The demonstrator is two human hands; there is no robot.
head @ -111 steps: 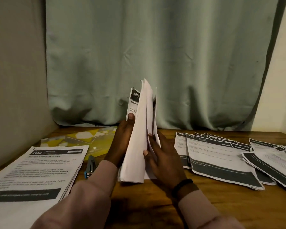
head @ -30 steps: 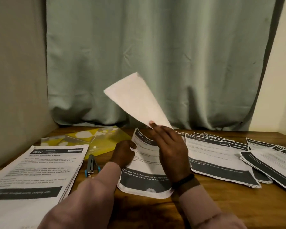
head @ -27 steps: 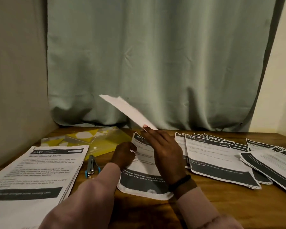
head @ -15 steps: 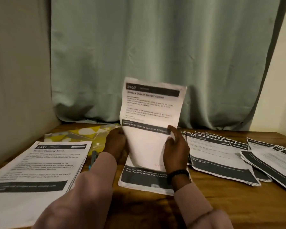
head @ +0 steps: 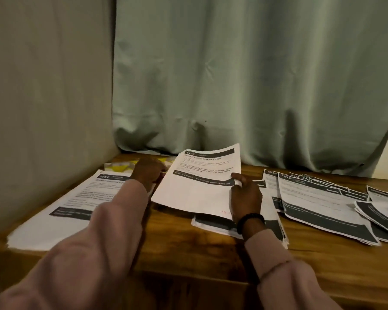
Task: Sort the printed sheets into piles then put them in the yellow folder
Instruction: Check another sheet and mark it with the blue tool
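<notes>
Fingers of the left hand [head: 148, 173] curl at the left edge of the coffee sheet [head: 199, 182], and they seem to pinch it, though the paper hides the fingertips. On the other edge, the right hand [head: 244, 195] pinches the same sheet, thumb on top.

Going from left to right, with the coffee sheet as our marker: far to its left lies the big left pile [head: 76, 202], flat on the wooden table [head: 188, 253]. Just behind the left hand, a bit of the yellow folder [head: 121, 167] peeks out (most of it is hidden). The coffee sheet itself hangs low and tilted over the table, not lying down yet. Under its near right corner sits the middle pile [head: 222, 224], with its dark band showing. Farther right are the spread sheets [head: 318, 204], fanned over each other, and more lie past them at the edge of the view.

What has just changed: half a second ago the coffee sheet stood tall in front of the green curtain [head: 233, 74], as if being read. Now it has tipped down and slid toward the left. That looks like a choice has been made about which pile it joins, maybe the left one, but I cannot be sure.

Compared with the earliest picture, both hands no longer hold a thick bunch upright. That bunch now lies on the table, and only one sheet is in the hands. The folder is not yet filled.
</notes>
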